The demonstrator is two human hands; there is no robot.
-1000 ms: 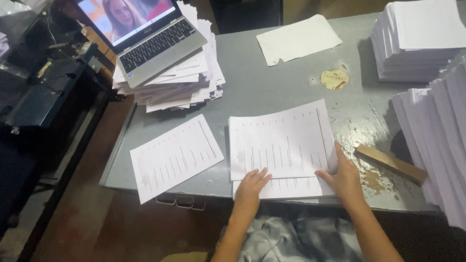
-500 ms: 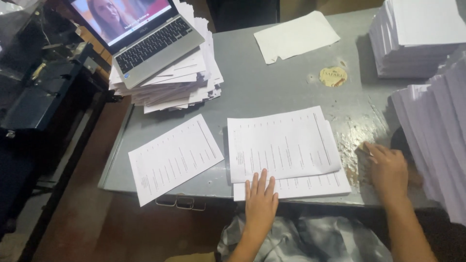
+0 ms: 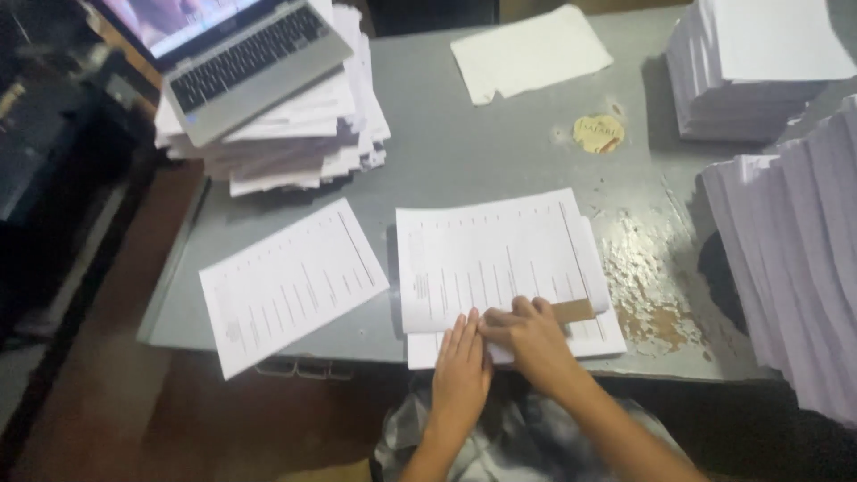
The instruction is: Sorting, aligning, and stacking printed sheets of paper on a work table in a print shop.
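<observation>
— Papers! Where were your hands?
— Your left hand [image 3: 461, 368] lay flat and spread on the printed sheets [image 3: 500, 268] at 6 o'clock. Your right hand [image 3: 531, 335] was clamped on a wooden ruler [image 3: 571, 311] there.
— How much looked done?
— One sheet [image 3: 290, 284] sat apart at 8 o'clock. Three tall stacks were untouched.

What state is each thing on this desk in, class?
Laptop: open, screen lit, on a paper pile.
Printed sheets: stacked, pressed flat by both hands.
Wooden ruler: lying on sheets, under right hand.
Left hand: flat, fingers together.
Single sheet: overhanging desk edge.
</observation>
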